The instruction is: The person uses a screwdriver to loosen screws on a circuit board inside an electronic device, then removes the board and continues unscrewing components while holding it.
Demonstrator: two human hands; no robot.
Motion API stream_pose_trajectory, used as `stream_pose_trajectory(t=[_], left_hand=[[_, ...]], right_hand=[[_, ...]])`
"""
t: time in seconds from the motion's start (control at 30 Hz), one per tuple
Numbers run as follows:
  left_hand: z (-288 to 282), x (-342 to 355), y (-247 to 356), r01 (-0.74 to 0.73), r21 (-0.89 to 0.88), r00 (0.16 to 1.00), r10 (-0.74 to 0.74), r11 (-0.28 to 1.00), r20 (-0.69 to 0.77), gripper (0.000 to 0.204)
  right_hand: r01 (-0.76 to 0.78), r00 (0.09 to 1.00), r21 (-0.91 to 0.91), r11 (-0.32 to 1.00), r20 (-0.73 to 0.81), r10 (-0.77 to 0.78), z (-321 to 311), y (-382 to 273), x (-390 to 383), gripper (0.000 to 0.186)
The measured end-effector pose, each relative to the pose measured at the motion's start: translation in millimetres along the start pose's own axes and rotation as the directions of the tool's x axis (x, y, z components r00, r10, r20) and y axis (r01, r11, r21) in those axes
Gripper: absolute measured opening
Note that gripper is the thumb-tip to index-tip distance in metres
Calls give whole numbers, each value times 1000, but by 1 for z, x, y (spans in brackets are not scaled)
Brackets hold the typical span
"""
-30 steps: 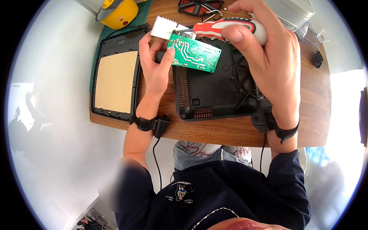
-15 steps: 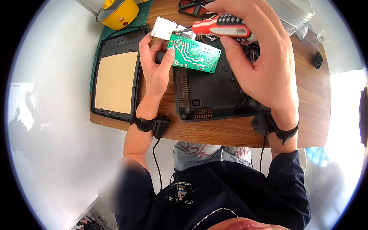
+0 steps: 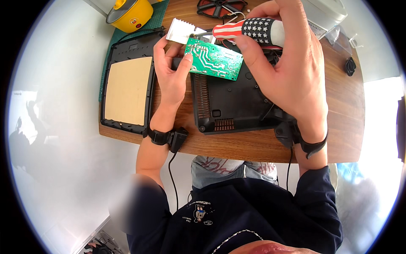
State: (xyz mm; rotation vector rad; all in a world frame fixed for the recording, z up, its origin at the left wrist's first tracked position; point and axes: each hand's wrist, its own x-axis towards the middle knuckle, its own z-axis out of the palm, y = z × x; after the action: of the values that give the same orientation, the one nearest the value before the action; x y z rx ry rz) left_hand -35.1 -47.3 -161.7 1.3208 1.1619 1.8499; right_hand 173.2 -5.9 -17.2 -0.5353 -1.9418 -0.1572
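Observation:
My left hand (image 3: 172,76) is closed on the left edge of a green circuit board (image 3: 215,59), its thumb on the soldered face. A silvery finned heat sink (image 3: 179,30) sticks out past the board's far edge. In my right hand (image 3: 296,72) is a screwdriver (image 3: 258,32) with a red, white and black handle patterned with stripes and stars. The screwdriver lies nearly level, its shaft pointing left at the heat sink. Whether its tip sits in a screw is too small to tell. Beneath the board rests a black plastic housing (image 3: 232,103) with slotted vents.
To the left, a black panel with a cream sheet (image 3: 129,91) lies partly over a green cutting mat (image 3: 158,15). A yellow pot (image 3: 135,17) stands behind it. A round black and red coil (image 3: 218,7), a white container (image 3: 327,15) and a coiled black cable (image 3: 350,66) are farther back.
The screwdriver handle has turned about its length, so its starred side now faces up. My right hand's fingers have shifted on it. My left hand and the board have barely moved.

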Motion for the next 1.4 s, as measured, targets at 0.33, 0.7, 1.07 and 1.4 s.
stream_pose_trajectory(t=[0.33,0.7,1.07,1.4], left_hand=[[2,0,2,-2,22,1000,2,1000,10,60],[-2,1,-5,1,18,1000,-1,1000,-4,59],[-1,0,-4,-16,44,1000,16,999,-2,60],[-2,1,-4,-59,80,998,57,995,19,59]], right_hand=[[18,996,79,997,88,-25,-5,34,-11,73],[-335,886,69,940,362,289,-22,18,-6,71],[-333,873,-10,943,375,313,-27,18,-3,53],[-314,913,236,920,342,224,-28,15,5,45]])
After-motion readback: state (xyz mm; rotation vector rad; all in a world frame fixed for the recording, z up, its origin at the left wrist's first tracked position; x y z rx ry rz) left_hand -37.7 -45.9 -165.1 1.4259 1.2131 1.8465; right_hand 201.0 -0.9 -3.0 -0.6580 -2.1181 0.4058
